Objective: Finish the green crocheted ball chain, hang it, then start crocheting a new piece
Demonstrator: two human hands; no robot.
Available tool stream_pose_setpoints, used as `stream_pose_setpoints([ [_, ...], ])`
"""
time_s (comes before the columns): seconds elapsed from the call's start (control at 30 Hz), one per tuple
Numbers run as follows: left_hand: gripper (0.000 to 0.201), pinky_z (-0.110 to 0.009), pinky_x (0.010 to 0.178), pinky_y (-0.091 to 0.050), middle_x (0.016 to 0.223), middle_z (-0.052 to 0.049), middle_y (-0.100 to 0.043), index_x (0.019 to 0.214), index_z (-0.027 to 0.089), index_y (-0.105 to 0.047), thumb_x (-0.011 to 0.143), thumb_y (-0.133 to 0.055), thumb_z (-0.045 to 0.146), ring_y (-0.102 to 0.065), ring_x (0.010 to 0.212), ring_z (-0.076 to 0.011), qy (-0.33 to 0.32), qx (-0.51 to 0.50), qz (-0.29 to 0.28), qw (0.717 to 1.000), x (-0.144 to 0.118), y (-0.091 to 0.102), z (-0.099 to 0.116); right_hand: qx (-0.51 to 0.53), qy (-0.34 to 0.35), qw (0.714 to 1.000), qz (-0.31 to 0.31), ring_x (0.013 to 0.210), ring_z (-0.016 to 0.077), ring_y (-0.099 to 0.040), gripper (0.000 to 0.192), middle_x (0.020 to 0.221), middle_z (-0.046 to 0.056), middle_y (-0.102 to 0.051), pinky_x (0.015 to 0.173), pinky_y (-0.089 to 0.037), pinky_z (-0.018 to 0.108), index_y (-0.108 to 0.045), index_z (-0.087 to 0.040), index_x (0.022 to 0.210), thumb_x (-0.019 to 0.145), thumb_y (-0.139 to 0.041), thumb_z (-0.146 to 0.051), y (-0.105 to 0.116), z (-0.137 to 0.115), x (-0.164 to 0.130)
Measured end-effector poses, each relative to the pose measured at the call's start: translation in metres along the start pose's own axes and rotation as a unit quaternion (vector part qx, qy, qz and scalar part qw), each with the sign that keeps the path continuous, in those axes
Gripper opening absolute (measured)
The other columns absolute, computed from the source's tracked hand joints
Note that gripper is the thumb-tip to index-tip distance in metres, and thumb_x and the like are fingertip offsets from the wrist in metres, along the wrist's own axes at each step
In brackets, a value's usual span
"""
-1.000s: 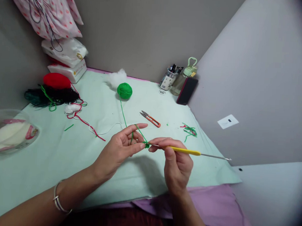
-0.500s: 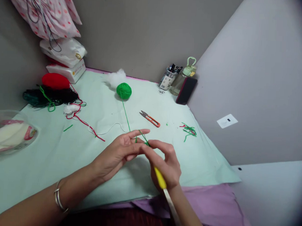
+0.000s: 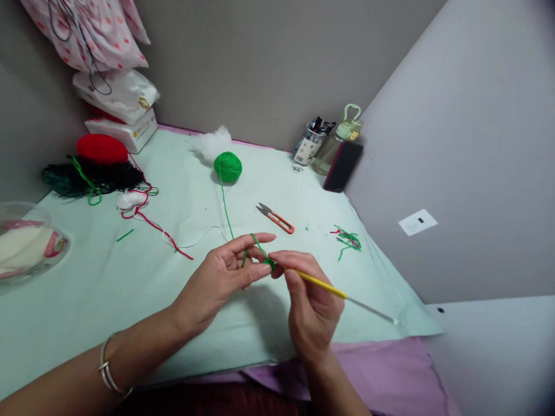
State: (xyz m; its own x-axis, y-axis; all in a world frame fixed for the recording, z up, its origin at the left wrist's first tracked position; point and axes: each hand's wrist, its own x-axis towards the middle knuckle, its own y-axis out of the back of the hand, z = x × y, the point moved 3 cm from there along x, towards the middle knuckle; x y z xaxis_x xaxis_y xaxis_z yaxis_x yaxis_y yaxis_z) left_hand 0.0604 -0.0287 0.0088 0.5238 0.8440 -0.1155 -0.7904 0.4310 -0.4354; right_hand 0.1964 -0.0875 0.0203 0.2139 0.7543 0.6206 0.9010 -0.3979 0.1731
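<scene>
Nearby, right hand [image 3: 312,307] pinching crochet hook [image 3: 322,285], left hand [image 3: 219,273] pinching green yarn [image 3: 225,202]; pens in jar [image 3: 309,147].

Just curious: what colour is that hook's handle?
Yellow; the hook, in the right hand, shows in the head view.
</scene>
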Motion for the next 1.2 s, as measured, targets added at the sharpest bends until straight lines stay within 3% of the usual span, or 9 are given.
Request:
stream_pose_setpoints([
  [0.1,0.044,-0.023,0.059,-0.035,0.085,0.001,-0.064,0.123,0.026,-0.074,0.081,-0.083,0.034,-0.043,0.066,-0.0099,0.034,-0.033,0.000,0.999,0.001,0.000,-0.002,-0.125,0.085,0.988,-0.032,0.100,0.0215,-0.070,0.039,0.114,0.007,-0.073,0.082,-0.061,0.037,-0.073,-0.031,0.121,0.094,-0.063,-0.007,-0.001,-0.004,-0.005],
  [0.17,0.044,-0.025,0.066,-0.040,0.074,0.003,-0.059,0.122,0.023,-0.074,0.080,-0.083,0.034,-0.037,0.058,-0.0081,0.071,-0.070,-0.019,0.995,0.002,0.000,-0.002,-0.148,0.099,0.983,-0.040,0.101,0.0219,-0.070,0.040,0.116,0.007,-0.072,0.083,-0.061,0.038,-0.073,-0.032,0.123,0.093,-0.063,-0.007,0.000,-0.004,-0.005],
  [0.27,0.037,-0.033,0.087,-0.047,0.058,0.010,-0.043,0.116,0.020,-0.077,0.081,-0.082,0.030,-0.027,0.051,-0.0062,0.095,-0.117,-0.037,0.988,0.004,0.002,0.000,-0.046,0.016,0.999,0.011,0.087,0.0185,-0.069,0.029,0.098,0.005,-0.072,0.076,-0.059,0.035,-0.075,-0.029,0.112,0.097,-0.058,-0.010,0.008,0.001,0.001],
  [0.33,0.028,-0.037,0.096,-0.046,0.059,0.010,-0.042,0.109,0.020,-0.079,0.082,-0.081,0.027,-0.028,0.051,-0.0059,0.081,-0.120,-0.034,0.989,0.005,0.003,0.002,0.054,-0.062,0.995,0.047,0.075,0.0153,-0.066,0.023,0.090,0.002,-0.069,0.070,-0.056,0.032,-0.076,-0.027,0.103,0.100,-0.056,-0.015,0.011,0.007,0.005],
  [0.43,0.025,-0.032,0.089,-0.045,0.074,0.004,-0.057,0.107,0.023,-0.080,0.083,-0.079,0.027,-0.044,0.062,-0.0086,0.050,-0.071,-0.021,0.996,0.003,0.004,0.001,0.154,-0.122,0.980,0.033,0.071,0.0132,-0.064,0.020,0.089,0.001,-0.068,0.067,-0.054,0.030,-0.076,-0.026,0.099,0.101,-0.056,-0.022,0.009,0.012,0.007],
  [0.57,0.027,-0.028,0.077,-0.042,0.088,-0.001,-0.068,0.110,0.027,-0.079,0.083,-0.080,0.029,-0.056,0.084,-0.0156,0.019,-0.005,-0.019,1.000,0.001,0.003,-0.001,0.142,-0.116,0.983,-0.009,0.078,0.0153,-0.065,0.017,0.096,0.004,-0.073,0.069,-0.055,0.030,-0.078,-0.025,0.101,0.099,-0.061,-0.022,0.003,0.012,0.006],
  [0.9,0.029,-0.027,0.076,-0.040,0.091,-0.001,-0.065,0.110,0.029,-0.079,0.081,-0.082,0.032,-0.054,0.085,-0.0156,0.016,0.015,-0.005,1.000,0.001,0.005,-0.001,0.180,-0.153,0.972,-0.002,0.077,0.0156,-0.068,0.017,0.099,0.005,-0.076,0.073,-0.057,0.032,-0.075,-0.023,0.102,0.100,-0.059,-0.028,0.008,0.020,0.004],
  [1.2,0.027,-0.026,0.076,-0.040,0.091,0.000,-0.064,0.109,0.030,-0.079,0.082,-0.081,0.033,-0.052,0.085,-0.0153,0.013,0.027,-0.006,1.000,0.001,0.006,-0.001,0.207,-0.137,0.969,-0.001,0.077,0.0147,-0.070,0.019,0.098,0.004,-0.076,0.074,-0.058,0.032,-0.072,-0.024,0.102,0.103,-0.053,-0.027,0.007,0.018,0.005],
])
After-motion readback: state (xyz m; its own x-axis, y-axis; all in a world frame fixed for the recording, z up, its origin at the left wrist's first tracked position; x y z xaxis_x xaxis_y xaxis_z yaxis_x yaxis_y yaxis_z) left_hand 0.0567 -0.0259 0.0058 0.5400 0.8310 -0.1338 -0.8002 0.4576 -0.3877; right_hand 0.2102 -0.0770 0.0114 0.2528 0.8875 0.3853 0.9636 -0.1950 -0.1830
